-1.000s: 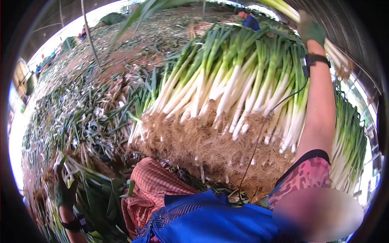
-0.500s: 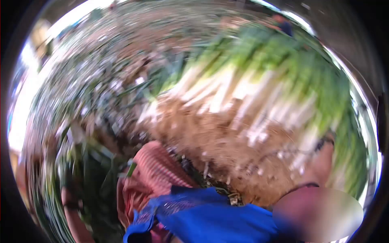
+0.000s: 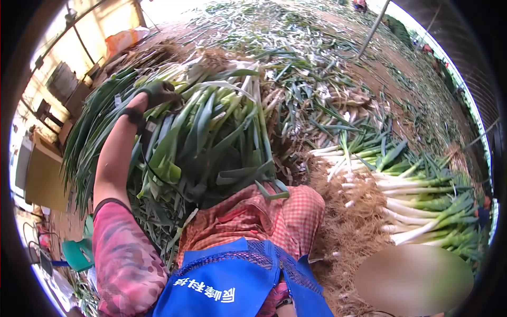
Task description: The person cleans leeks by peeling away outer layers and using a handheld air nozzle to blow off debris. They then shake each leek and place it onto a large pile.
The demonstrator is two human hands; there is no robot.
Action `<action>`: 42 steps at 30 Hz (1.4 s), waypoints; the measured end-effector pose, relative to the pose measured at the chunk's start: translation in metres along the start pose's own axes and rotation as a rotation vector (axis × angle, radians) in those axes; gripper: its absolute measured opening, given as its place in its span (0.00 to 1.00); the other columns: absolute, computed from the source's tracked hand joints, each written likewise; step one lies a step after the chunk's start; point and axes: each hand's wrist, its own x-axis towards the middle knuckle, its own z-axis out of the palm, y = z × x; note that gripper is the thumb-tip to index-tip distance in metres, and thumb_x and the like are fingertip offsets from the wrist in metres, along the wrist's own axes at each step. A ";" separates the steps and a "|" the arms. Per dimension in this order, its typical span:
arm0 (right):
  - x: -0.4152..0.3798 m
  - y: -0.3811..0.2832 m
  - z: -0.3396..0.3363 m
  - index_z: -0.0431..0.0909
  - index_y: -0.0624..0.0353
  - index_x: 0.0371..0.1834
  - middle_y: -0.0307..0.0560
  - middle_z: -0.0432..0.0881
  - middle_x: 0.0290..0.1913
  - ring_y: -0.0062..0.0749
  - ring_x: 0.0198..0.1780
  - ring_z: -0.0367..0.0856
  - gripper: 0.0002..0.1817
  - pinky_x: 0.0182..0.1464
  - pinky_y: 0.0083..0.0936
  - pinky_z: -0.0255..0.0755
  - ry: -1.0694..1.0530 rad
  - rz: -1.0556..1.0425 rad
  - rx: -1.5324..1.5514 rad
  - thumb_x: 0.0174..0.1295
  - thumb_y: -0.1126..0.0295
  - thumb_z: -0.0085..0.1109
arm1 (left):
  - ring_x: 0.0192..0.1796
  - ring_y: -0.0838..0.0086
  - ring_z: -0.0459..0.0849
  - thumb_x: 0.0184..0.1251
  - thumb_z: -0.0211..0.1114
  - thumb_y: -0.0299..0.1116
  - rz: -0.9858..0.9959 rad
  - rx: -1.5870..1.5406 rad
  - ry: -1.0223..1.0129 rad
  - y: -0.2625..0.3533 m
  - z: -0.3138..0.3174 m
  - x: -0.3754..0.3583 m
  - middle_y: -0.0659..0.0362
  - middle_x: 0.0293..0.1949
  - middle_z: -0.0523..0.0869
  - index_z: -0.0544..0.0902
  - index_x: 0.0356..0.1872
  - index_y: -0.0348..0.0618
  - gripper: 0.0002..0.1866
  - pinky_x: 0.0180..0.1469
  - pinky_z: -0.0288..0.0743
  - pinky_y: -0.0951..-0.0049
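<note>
My left hand (image 3: 162, 94), in a dark glove, is at the upper left on a big pile of untrimmed leeks (image 3: 203, 132). Its fingers are curled onto the stalks near the top of the pile, partly lost among them. Long green leaves hang from this pile toward my lap. To my right lies a row of leeks with white stalks (image 3: 409, 211), their brown roots (image 3: 348, 232) facing me. Of my right arm only a bit of wrist with a band shows at the bottom edge; that hand is out of sight.
Loose leaves and scraps (image 3: 311, 47) litter the ground ahead. A metal pole (image 3: 374, 29) rises at the upper right. At the left are a green stool (image 3: 78, 253), a tan board (image 3: 47, 177) and an orange-white sack (image 3: 125, 41). Other people are far off at the right.
My view has swung left from the row of white-stalked leeks. My left hand has risen onto the untrimmed pile. The right arm, earlier reaching beside the row, has drawn back out of view.
</note>
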 end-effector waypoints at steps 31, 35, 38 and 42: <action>-0.318 -0.356 0.202 0.73 0.66 0.60 0.49 0.82 0.44 0.30 0.43 0.82 0.24 0.48 0.27 0.78 -1.656 -0.035 0.923 0.64 0.66 0.64 | 0.48 0.55 0.88 0.38 0.74 0.47 -0.271 0.311 -0.074 0.048 0.019 -0.050 0.41 0.44 0.89 0.88 0.44 0.35 0.31 0.49 0.81 0.61; -0.350 -0.432 0.235 0.73 0.66 0.61 0.46 0.81 0.50 0.28 0.48 0.81 0.24 0.55 0.27 0.76 -1.502 -0.736 1.285 0.66 0.66 0.64 | 0.51 0.53 0.87 0.49 0.68 0.60 -0.283 0.369 -0.157 0.079 0.045 -0.118 0.41 0.46 0.87 0.80 0.53 0.33 0.40 0.53 0.79 0.60; -0.402 -0.514 0.248 0.71 0.66 0.65 0.43 0.78 0.58 0.26 0.56 0.78 0.20 0.63 0.27 0.72 -2.353 0.272 1.532 0.72 0.72 0.54 | 0.53 0.53 0.86 0.49 0.69 0.64 -0.278 0.171 -0.093 0.079 0.087 -0.134 0.39 0.48 0.86 0.76 0.58 0.33 0.45 0.55 0.78 0.61; -0.430 -0.559 0.243 0.65 0.66 0.69 0.43 0.73 0.65 0.26 0.63 0.73 0.21 0.68 0.24 0.68 -1.523 -0.524 1.872 0.76 0.71 0.42 | 0.49 0.61 0.85 0.51 0.75 0.58 -0.161 -0.054 -0.170 0.107 0.089 -0.162 0.45 0.44 0.85 0.75 0.58 0.34 0.42 0.54 0.77 0.65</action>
